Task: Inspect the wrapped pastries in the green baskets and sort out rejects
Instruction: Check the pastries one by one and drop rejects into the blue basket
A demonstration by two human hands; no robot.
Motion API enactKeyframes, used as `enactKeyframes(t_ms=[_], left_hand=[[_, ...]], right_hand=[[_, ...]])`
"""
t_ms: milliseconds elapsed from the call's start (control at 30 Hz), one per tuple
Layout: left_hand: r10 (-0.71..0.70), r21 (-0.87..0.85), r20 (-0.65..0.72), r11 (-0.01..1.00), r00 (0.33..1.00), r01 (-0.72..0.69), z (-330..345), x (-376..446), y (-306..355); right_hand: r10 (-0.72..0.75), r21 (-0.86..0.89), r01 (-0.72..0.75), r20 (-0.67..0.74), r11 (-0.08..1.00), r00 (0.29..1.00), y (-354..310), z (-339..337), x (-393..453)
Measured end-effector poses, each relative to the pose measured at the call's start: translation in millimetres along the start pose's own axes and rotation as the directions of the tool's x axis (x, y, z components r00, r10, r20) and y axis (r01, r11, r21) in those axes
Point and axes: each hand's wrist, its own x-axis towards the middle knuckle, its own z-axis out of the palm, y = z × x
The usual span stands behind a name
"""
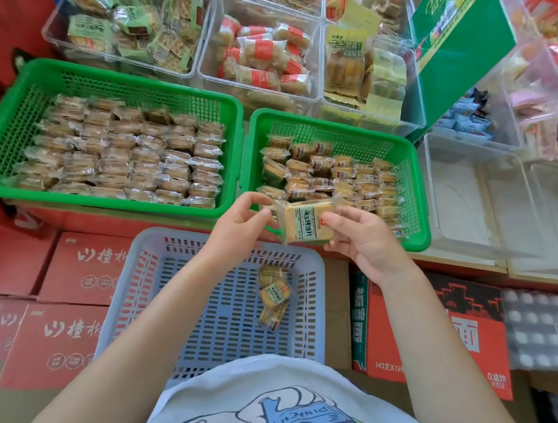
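Both hands hold one clear-wrapped yellow pastry (308,221) above the front left corner of the right green basket (405,177). My left hand (238,226) pinches the wrapper's left end. My right hand (364,236) grips its right side from below. The right green basket is partly filled with wrapped pastries. The larger left green basket (34,89) holds tidy rows of them. Below my arms, a grey-blue basket (158,258) contains three wrapped pastries (274,296).
Clear bins of other wrapped snacks (254,58) stand behind the green baskets. An empty clear bin (476,197) sits at the right. Red cartons (70,267) lie under and left of the baskets. A green box (457,20) leans at the upper right.
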Motion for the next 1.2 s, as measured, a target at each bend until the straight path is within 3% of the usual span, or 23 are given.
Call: enactKeyframes(t_ms=[67, 167, 233, 333, 467, 567, 700, 767, 933, 1100, 1200], left_hand=[[0.018, 0.213, -0.061, 0.977, 0.998, -0.004, -4, 19, -15], [0.061, 0.515, -0.140, 0.857, 0.988, 0.020, -10, 45, -38], [0.061, 0.678, -0.117, 0.734, 0.991, 0.035, -11, 60, -54], [0.047, 0.832, -0.051, 0.554, 0.998, 0.016, -12, 73, -72], [0.106, 0.877, -0.008, 0.478, 0.994, -0.044, -17, 75, -87], [0.126, 0.900, 0.004, 0.433, 0.992, -0.059, -18, 76, -96], [0.148, 0.916, -0.007, 0.397, 0.989, -0.053, -17, 79, -103], [0.172, 0.922, -0.012, 0.383, 0.985, -0.055, -17, 79, -105], [0.218, 0.929, -0.028, 0.366, 0.976, -0.055, -15, 79, -107], [0.239, 0.935, -0.043, 0.352, 0.970, -0.045, -13, 79, -110], [0.240, 0.934, -0.048, 0.355, 0.970, -0.041, -12, 79, -110]], right_hand=[[-0.078, -0.081, 0.068, -0.130, 0.994, 0.988, -3, -2, 15], [-0.172, -0.177, 0.126, -0.276, 0.976, 0.946, -11, -4, 48], [-0.225, -0.221, 0.162, -0.298, 0.962, 0.928, -17, 0, 73], [-0.325, -0.454, 0.182, -0.259, 0.872, 0.910, -22, 16, 110], [-0.399, -0.708, 0.198, -0.128, 0.678, 0.908, -11, 34, 155], [-0.413, -0.859, 0.209, -0.003, 0.467, 0.911, -3, 40, 175], [-0.443, -0.942, 0.291, 0.193, 0.165, 0.876, 5, 47, 188], [-0.425, -0.943, 0.323, 0.261, 0.081, 0.867, 13, 48, 194], [-0.333, -0.963, 0.268, 0.249, 0.012, 0.909, 26, 45, 201], [-0.444, -0.951, 0.308, 0.263, 0.031, 0.856, 30, 41, 190], [-0.377, -0.949, 0.313, 0.279, 0.028, 0.883, 34, 46, 184]])
